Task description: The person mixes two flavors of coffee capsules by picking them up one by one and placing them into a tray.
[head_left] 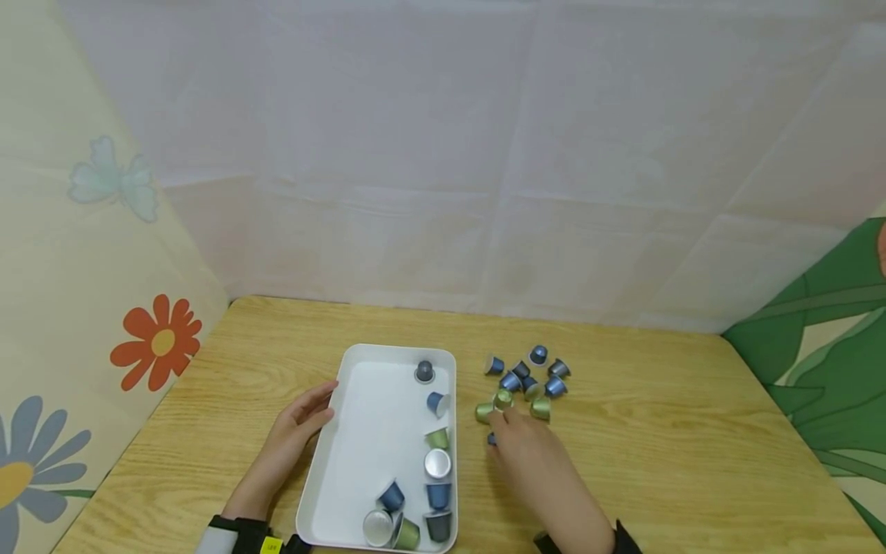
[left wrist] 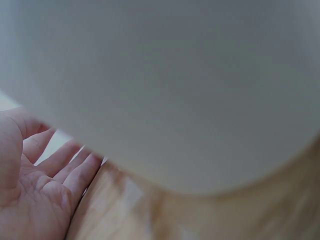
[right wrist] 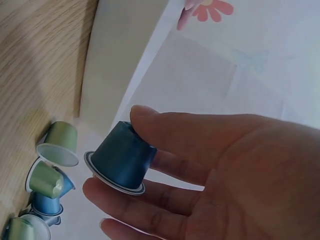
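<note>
In the right wrist view my right hand pinches a blue coffee capsule between thumb and fingers, its rim facing down. The head view has that right hand just right of the white tray, beside a loose group of capsules. Green capsules lie nearest its fingers, with blue ones behind them. My left hand rests its fingertips along the tray's left edge, fingers fairly straight. From the left wrist, the tray's blurred side covers most of the view, above the left hand.
Inside the tray, several capsules line the right side, from a dark one at the back to a grey one in front. A silver-faced capsule sits at the front middle. A pale cloth hangs behind the wooden table.
</note>
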`<state>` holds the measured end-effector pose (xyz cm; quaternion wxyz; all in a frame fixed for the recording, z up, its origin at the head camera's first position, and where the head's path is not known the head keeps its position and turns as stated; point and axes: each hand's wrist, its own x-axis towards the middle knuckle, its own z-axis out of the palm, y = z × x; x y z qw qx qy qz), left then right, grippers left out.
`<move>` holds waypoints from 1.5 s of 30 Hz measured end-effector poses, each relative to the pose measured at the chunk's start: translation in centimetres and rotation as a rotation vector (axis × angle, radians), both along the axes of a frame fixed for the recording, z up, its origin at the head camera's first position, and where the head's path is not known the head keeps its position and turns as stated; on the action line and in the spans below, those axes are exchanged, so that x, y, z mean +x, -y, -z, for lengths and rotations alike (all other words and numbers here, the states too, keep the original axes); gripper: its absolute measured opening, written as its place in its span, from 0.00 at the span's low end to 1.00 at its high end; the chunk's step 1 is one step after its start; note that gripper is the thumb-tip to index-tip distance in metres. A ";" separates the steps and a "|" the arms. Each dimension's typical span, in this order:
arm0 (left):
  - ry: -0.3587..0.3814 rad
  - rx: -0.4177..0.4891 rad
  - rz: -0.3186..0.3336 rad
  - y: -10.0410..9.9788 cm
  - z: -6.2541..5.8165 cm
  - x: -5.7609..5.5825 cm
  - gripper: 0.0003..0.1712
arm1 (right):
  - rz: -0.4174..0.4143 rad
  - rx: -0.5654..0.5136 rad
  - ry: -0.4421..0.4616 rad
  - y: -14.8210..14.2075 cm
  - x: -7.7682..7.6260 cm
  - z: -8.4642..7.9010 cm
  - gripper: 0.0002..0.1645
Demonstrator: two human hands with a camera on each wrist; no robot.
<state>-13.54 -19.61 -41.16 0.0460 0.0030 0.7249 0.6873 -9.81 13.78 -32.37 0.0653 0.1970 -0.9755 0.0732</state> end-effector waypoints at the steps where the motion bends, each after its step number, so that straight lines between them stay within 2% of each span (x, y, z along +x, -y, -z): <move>1: -0.002 0.002 -0.001 0.0 0.0 0.0 0.28 | -0.008 -0.001 -0.003 0.1 0.1 0.0 0.22; 5: -0.004 0.008 -0.004 0.0 0.1 0.0 0.28 | -0.049 0.000 -0.046 0.5 0.5 -0.1 0.23; 13: -0.011 0.016 -0.001 0.0 0.2 0.0 0.28 | -0.146 0.075 -0.201 1.9 1.0 0.3 0.23; 20: -0.012 0.013 0.000 0.0 0.1 0.0 0.28 | -0.202 0.096 -0.152 3.1 1.6 0.5 0.25; 31: -0.021 0.007 0.002 0.0 -0.1 0.0 0.28 | -0.297 0.096 -0.189 4.1 2.2 0.8 0.23; 39: -0.021 -0.001 0.000 0.0 0.0 0.0 0.28 | -0.327 0.150 -0.072 4.5 2.4 1.1 0.22; 45: -0.011 -0.003 -0.002 0.0 0.0 0.0 0.28 | -0.337 0.150 -0.034 4.6 2.5 1.4 0.20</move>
